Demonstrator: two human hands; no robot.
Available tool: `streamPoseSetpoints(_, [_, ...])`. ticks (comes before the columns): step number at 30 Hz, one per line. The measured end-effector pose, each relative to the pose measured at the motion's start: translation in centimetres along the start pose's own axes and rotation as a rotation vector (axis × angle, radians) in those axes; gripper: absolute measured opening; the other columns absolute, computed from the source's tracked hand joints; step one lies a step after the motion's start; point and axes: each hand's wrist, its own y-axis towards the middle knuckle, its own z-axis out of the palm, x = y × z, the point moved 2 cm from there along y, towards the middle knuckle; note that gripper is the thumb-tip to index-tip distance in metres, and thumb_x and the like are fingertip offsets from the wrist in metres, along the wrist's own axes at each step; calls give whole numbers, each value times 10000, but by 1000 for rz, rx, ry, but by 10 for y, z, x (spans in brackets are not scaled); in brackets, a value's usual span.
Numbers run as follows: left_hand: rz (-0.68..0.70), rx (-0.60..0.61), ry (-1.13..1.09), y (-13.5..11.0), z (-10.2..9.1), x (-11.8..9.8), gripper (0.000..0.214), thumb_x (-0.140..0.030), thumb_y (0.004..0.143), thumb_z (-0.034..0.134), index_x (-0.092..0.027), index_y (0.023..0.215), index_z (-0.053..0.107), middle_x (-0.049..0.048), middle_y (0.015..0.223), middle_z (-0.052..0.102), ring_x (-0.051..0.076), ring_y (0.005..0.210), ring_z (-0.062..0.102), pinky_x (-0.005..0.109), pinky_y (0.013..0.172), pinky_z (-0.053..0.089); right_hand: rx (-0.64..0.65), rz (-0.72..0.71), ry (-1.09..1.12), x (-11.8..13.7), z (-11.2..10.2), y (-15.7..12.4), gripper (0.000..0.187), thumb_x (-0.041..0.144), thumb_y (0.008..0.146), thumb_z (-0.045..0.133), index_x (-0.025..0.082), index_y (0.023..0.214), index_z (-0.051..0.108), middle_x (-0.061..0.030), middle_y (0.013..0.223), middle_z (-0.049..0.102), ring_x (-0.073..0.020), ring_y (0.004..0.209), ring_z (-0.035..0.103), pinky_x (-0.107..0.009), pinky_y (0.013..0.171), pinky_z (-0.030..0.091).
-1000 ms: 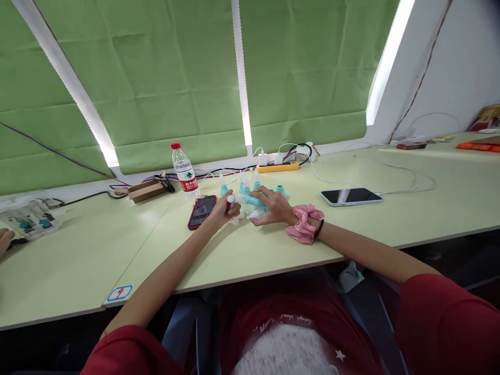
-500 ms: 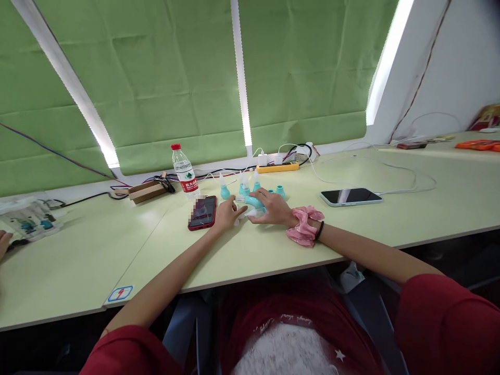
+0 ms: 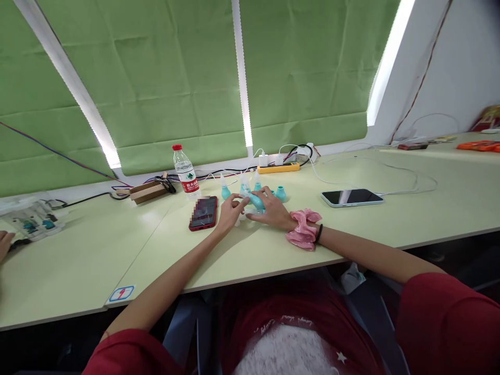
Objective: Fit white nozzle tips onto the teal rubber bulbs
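Note:
Both of my hands meet at a cluster of small teal and white plastic pieces on the pale green table. My right hand, with a pink scrunchie on its wrist, lies over a teal bulb and grips it. From the left, my left hand reaches to the bulb's end, and its fingertips pinch a small white tip there. Two more teal bulbs with white nozzles stand just behind. A teal cap sits to the right of my hands.
A red phone lies left of my left hand, with a water bottle and a wooden block behind it. A yellow power strip and a charging phone lie to the right. Another person's hand and a plastic bag are far left.
My left hand came down from a raised pinch and moved right to the end of the teal bulb. My right hand stayed on the bulb and shifted slightly back.

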Motion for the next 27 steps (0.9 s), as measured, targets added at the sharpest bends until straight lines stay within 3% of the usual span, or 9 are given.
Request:
streamPoseSetpoints(5, [-34,217,16,-1,8,-2,288,-416,666,549,-132,711,562,-21,428,514,54,363,388,165,379,269,-13,66,38,-3,2,1,556,436,639,562,125,1072,404,-127,1027,391,-220,850,495,-350,632,469])
streamPoseSetpoints(7, [-37,247,-27,0,9,-2,294,-418,671,546,-127,710,565,-12,437,528,51,355,390,162,367,276,-21,64,47,-3,2,1,549,418,632,569,120,1056,388,-130,1020,392,-230,880,487,-349,634,466])
streamPoseSetpoints(15, [-37,185,-156,3,8,-1,247,-346,629,601,-102,643,565,4,476,547,65,391,463,183,396,386,6,-68,104,-5,0,3,355,366,711,502,182,977,356,-73,967,484,-195,830,509,-303,639,413])
streamPoseSetpoints(21, [-33,180,-182,3,4,-10,196,-276,576,632,-100,623,560,-7,450,530,62,368,454,181,377,368,-77,-125,80,-3,-4,4,256,394,681,518,185,774,404,-35,772,498,-147,680,470,-239,577,345])
streamPoseSetpoints(27, [-42,35,-122,6,-8,-11,141,-248,573,596,-117,601,553,-19,426,519,65,380,471,164,378,344,-6,-84,87,-8,-16,11,317,466,644,543,161,653,456,8,584,465,-102,543,389,-223,550,295])
